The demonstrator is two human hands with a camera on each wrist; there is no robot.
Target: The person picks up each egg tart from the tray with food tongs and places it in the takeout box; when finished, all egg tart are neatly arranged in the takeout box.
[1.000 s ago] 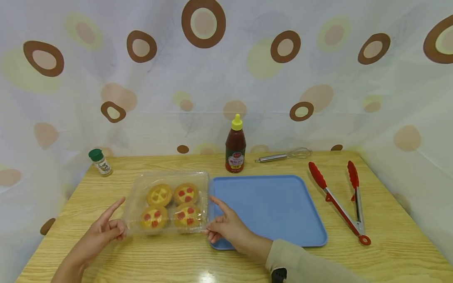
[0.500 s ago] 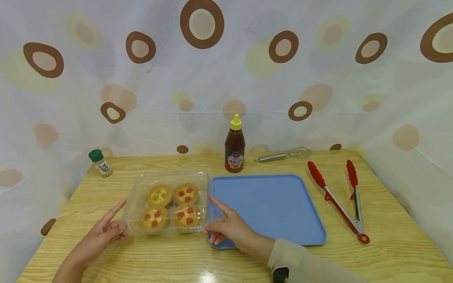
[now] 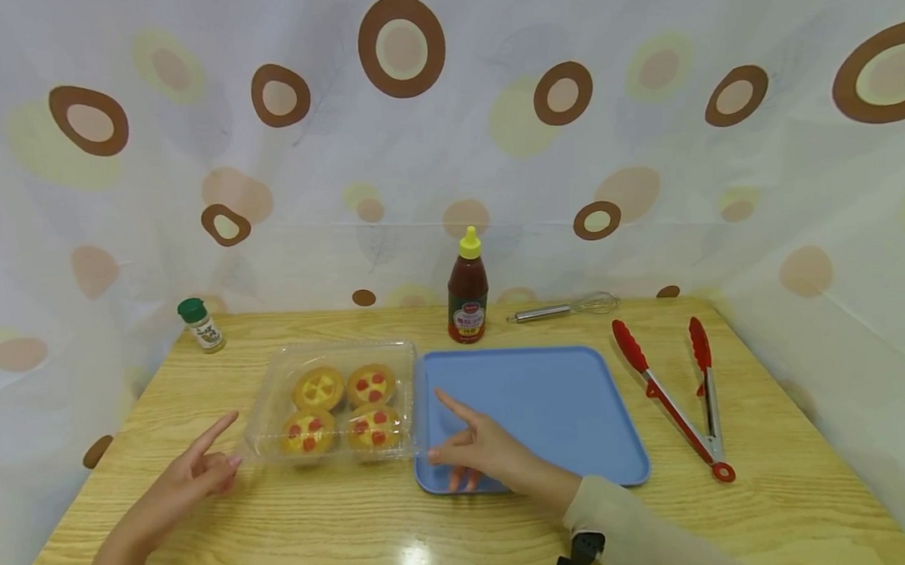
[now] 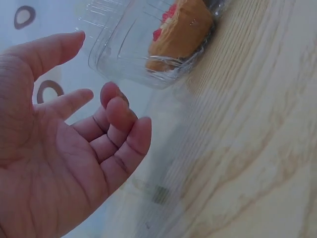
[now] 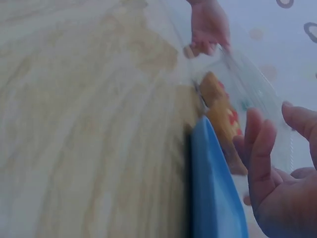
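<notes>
A clear plastic box (image 3: 275, 393) sits on the left half of the table with several small tarts (image 3: 308, 432) inside, topped in red and yellow. My left hand (image 3: 177, 492) is just off the box's front left corner, holding nothing; in the left wrist view its index finger points out and the other fingers bend loosely. Over the left part of the blue tray (image 3: 561, 395), my right hand (image 3: 491, 452) hovers with its index finger extended. A small gap separates it from the box's right side, and nothing is in its fingers.
A sauce bottle (image 3: 468, 303) with a yellow cap stands behind the tray, beside a whisk (image 3: 547, 312). Red-tipped tongs (image 3: 681, 412) lie spread at the right. A green-capped shaker (image 3: 201, 326) stands at the back left. A patterned cloth (image 3: 508, 172) hangs behind.
Both hands have come away from the box's sides, the left one down and left, the right one rightward over the tray. Their fingers have loosened. The box has stayed in place.
</notes>
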